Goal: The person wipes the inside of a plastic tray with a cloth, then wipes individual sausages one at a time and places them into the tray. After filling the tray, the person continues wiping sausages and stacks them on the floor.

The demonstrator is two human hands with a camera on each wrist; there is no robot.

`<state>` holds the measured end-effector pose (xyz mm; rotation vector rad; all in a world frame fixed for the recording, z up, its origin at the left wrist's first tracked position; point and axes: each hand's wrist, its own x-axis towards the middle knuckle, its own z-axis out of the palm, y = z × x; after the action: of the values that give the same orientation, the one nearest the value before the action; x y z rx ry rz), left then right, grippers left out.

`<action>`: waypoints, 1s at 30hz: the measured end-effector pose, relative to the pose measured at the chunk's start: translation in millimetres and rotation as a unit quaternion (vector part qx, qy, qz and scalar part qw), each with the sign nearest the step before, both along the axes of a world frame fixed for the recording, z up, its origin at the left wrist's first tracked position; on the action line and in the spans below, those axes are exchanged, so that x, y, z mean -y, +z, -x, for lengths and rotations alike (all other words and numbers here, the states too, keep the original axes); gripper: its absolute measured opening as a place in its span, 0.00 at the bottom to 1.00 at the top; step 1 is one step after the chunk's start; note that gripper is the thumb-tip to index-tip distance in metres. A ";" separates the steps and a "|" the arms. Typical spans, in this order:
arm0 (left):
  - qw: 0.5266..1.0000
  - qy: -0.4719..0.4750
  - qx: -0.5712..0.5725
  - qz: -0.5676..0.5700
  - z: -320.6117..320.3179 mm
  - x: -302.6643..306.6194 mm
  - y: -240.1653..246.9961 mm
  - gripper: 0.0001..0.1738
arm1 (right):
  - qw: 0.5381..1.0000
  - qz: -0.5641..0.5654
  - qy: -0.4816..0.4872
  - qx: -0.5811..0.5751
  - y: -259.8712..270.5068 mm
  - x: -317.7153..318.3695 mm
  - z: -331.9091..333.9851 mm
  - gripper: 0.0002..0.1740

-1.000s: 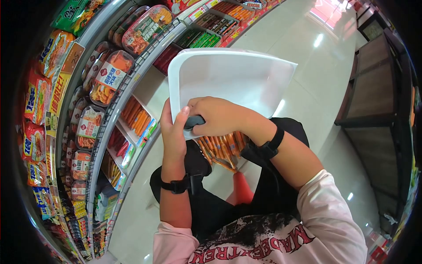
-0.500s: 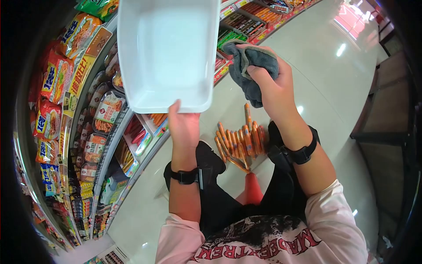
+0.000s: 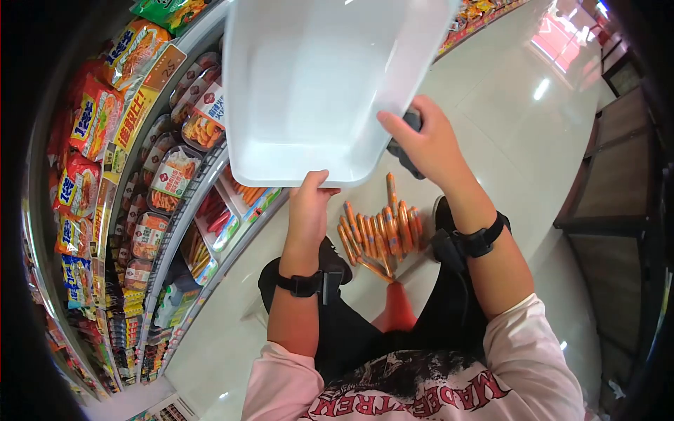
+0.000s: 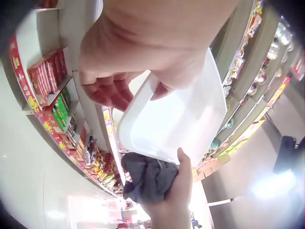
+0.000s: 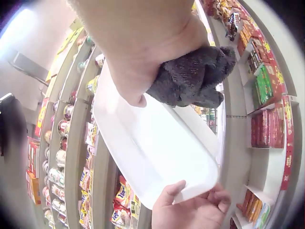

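A white plastic bin [image 3: 309, 91] is held up with its inside toward the head camera. My left hand [image 3: 307, 210] grips its near rim, thumb over the edge and fingers underneath, as the right wrist view also shows. At the bin's right side, my right hand [image 3: 430, 151] has its thumb on the rim and holds a dark grey cloth [image 4: 150, 176] bunched against the outer wall. Below the bin, several orange-wrapped sausage sticks [image 3: 379, 231] lie in a cluster on the floor between the feet.
Curved store shelves on the left hold noodle packets [image 3: 95, 119] and plastic-lidded food trays [image 3: 172, 179]. A low shelf compartment [image 3: 217, 214] with snack sticks stands close to the left hand. Dark panelled units [image 3: 607, 189] line the right side of the tiled floor [image 3: 505, 133].
The right hand first worked at the bin's near edge, swung away right with the cloth, then came back to the bin's right rim. The bin tipped to face the camera, then shifted right.
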<state>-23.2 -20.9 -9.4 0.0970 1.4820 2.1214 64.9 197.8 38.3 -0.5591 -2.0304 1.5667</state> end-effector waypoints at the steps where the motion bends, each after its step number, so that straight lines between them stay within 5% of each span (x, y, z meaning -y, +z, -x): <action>1: 0.999 0.034 -0.004 -0.010 -0.8 -0.4 4.9 0.24 | 1.000 0.019 -0.010 -0.015 0.9 -4.0 -0.2 0.31; 5: 0.990 0.139 0.008 -0.037 16.9 19.2 -2.6 0.29 | 0.982 0.107 -0.091 -0.125 2.2 -23.8 -7.7 0.23; 9: 0.990 0.135 -0.030 0.026 34.0 50.6 -16.7 0.31 | 0.981 0.123 -0.101 -0.107 10.9 -43.4 -28.1 0.23; 16: 0.980 0.086 -0.063 0.170 45.1 97.7 -39.8 0.30 | 0.993 0.048 0.069 0.078 -15.7 -42.2 -44.4 0.24; 24: 0.963 0.056 -0.096 0.244 55.4 113.6 -46.6 0.25 | 0.899 0.401 0.135 0.115 -20.7 -29.7 -53.7 0.20; 26: 0.947 0.111 -0.155 0.260 57.7 107.7 -53.3 0.25 | 0.895 0.426 0.104 0.080 -30.9 -26.5 -48.9 0.17; 29: 0.961 0.051 -0.070 0.262 47.9 87.3 -38.0 0.25 | 0.898 0.429 0.085 0.040 -42.0 -20.1 -41.1 0.14; 30: 0.943 0.076 -0.137 0.294 48.7 82.4 -50.2 0.24 | 0.901 0.425 0.084 0.030 -43.7 -16.5 -37.2 0.13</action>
<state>-71.8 -103.3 -59.7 0.0579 2.2950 1.7316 102.1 214.3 -5.4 -0.7486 -1.3632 2.5627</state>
